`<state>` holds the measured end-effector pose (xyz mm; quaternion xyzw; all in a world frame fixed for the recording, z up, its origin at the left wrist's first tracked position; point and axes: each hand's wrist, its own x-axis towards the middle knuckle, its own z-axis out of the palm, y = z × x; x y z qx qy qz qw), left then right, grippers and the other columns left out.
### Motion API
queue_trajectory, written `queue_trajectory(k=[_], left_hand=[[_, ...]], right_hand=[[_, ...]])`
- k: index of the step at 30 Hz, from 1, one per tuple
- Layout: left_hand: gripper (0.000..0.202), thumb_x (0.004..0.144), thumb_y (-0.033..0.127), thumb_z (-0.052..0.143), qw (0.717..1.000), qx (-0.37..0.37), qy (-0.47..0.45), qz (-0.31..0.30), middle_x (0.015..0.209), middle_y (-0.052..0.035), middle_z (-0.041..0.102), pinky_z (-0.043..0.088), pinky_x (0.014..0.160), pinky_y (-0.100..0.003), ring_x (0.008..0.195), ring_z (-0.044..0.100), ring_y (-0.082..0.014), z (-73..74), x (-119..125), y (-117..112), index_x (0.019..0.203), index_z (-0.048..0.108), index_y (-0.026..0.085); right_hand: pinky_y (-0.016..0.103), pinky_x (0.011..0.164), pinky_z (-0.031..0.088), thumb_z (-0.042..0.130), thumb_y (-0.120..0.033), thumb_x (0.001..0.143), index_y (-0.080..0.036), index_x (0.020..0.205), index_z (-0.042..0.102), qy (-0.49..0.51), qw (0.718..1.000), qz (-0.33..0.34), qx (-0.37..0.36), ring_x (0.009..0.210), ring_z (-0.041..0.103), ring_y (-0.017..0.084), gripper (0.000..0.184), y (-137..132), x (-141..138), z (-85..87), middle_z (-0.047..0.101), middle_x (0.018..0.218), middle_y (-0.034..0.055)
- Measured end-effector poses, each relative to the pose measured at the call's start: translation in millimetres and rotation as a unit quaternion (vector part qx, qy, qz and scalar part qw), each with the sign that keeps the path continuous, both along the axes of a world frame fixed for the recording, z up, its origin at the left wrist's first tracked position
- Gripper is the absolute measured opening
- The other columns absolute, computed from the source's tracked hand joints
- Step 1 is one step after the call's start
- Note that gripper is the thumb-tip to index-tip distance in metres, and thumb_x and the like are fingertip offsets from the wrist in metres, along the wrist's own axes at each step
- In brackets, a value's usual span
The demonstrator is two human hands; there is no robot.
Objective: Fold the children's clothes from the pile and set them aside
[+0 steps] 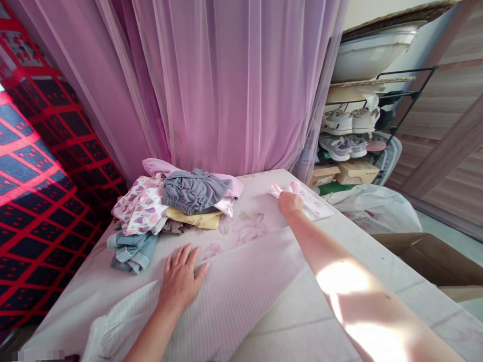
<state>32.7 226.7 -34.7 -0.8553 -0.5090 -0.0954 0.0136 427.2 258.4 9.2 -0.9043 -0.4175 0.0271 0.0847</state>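
My left hand [181, 278] lies flat, fingers spread, on a pale pink striped cloth [233, 302] that covers the near part of a white table [306, 337]. At the far table edge, my right hand [290, 203] pinches a white cloth with a pink print [314, 207]. Whether this is part of the striped cloth, I cannot tell. Left of that hand is a folded stack of clothes [167, 210], with a grey garment [196, 190] on top, a heart-print garment [141, 205] beside it, and yellow [193, 219] and denim-blue [133, 252] pieces below.
A sheer pink curtain [222, 81] hangs behind the table, with a red-and-black patterned curtain [35, 177] at left. At right stand a shoe rack [346, 130] holding sneakers, a white basin [371, 52], a white plastic bag [373, 210] and a cardboard box [434, 259].
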Motion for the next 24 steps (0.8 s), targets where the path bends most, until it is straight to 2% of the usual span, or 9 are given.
queue_trajectory(k=[3, 7, 9, 12, 16, 18, 20, 24], left_hand=[[0.056, 0.094, 0.049, 0.037, 0.999, -0.024, 0.035, 0.010, 0.153, -0.0094, 0.043, 0.027, 0.113, -0.057, 0.141, 0.035, -0.0306, 2.4, 4.1, -0.8, 0.142, 0.049, 0.022], [0.057, 0.095, 0.051, 0.035, 0.998, -0.032, 0.050, 0.009, 0.154, -0.0092, 0.041, 0.026, 0.113, -0.055, 0.142, 0.033, -0.0297, 4.4, 5.5, -1.4, 0.143, 0.047, 0.023], [0.058, 0.095, 0.051, 0.034, 0.998, -0.033, 0.053, 0.009, 0.155, -0.0091, 0.040, 0.026, 0.114, -0.055, 0.143, 0.033, -0.0296, 3.8, 4.9, -1.2, 0.143, 0.047, 0.022], [0.059, 0.095, 0.052, 0.033, 0.998, -0.031, 0.057, 0.010, 0.155, -0.0093, 0.040, 0.027, 0.113, -0.055, 0.143, 0.033, -0.0296, 2.3, 3.7, -0.9, 0.144, 0.046, 0.022], [0.058, 0.095, 0.050, 0.034, 0.998, -0.026, 0.058, 0.005, 0.154, -0.0095, 0.041, 0.028, 0.113, -0.054, 0.142, 0.034, -0.0292, 2.7, 3.8, -1.0, 0.143, 0.047, 0.021], [0.057, 0.095, 0.050, 0.035, 0.998, -0.022, 0.060, 0.004, 0.153, -0.0098, 0.042, 0.029, 0.113, -0.054, 0.141, 0.035, -0.0291, 4.1, 4.6, -1.2, 0.143, 0.048, 0.021], [0.057, 0.094, 0.049, 0.035, 0.998, -0.019, 0.061, 0.004, 0.153, -0.0101, 0.043, 0.029, 0.113, -0.054, 0.141, 0.036, -0.0291, 5.3, 5.4, -1.3, 0.142, 0.048, 0.021], [0.056, 0.094, 0.048, 0.036, 0.998, -0.016, 0.056, 0.004, 0.152, -0.0105, 0.044, 0.029, 0.112, -0.053, 0.140, 0.037, -0.0289, 5.6, 5.8, -1.5, 0.141, 0.049, 0.021]], right_hand=[[0.038, 0.082, 0.050, 0.039, -0.027, 0.097, -0.013, 0.126, 0.062, -0.006, 0.998, -0.067, 0.010, 0.103, 0.065, 0.028, 0.040, -5.9, 12.7, 15.5, 0.068, 0.111, 0.0196], [0.037, 0.086, 0.048, 0.036, -0.026, 0.097, -0.011, 0.125, 0.063, -0.020, 0.997, -0.072, 0.033, 0.108, 0.064, 0.029, 0.042, 2.7, 13.1, 29.3, 0.065, 0.119, 0.0210], [0.036, 0.089, 0.046, 0.037, -0.024, 0.097, -0.012, 0.124, 0.065, -0.020, 0.998, -0.052, 0.037, 0.109, 0.063, 0.028, 0.040, 13.0, 2.1, 24.9, 0.065, 0.120, 0.0207], [0.037, 0.093, 0.043, 0.044, -0.021, 0.095, -0.012, 0.119, 0.068, -0.003, 1.000, -0.016, 0.023, 0.112, 0.062, 0.027, 0.035, 26.4, -22.1, 6.0, 0.067, 0.117, 0.0199], [0.043, 0.103, 0.035, 0.046, -0.030, 0.095, -0.006, 0.124, 0.064, -0.005, 1.000, 0.010, 0.022, 0.129, 0.048, 0.032, 0.042, 29.6, -40.9, -14.3, 0.057, 0.135, 0.0237], [0.042, 0.102, 0.036, 0.041, -0.036, 0.097, -0.008, 0.123, 0.065, -0.003, 1.000, 0.017, 0.026, 0.125, 0.052, 0.031, 0.045, 24.6, -36.0, -14.4, 0.059, 0.131, 0.0225], [0.040, 0.098, 0.038, 0.035, -0.034, 0.099, -0.012, 0.120, 0.067, -0.001, 1.000, 0.010, 0.029, 0.118, 0.057, 0.028, 0.045, 15.9, -22.6, -9.8, 0.064, 0.124, 0.0201], [0.044, 0.101, 0.035, 0.039, -0.023, 0.095, -0.013, 0.126, 0.062, -0.006, 0.997, -0.074, 0.036, 0.125, 0.051, 0.029, 0.040, -7.9, 12.5, -2.1, 0.058, 0.131, 0.0209]])
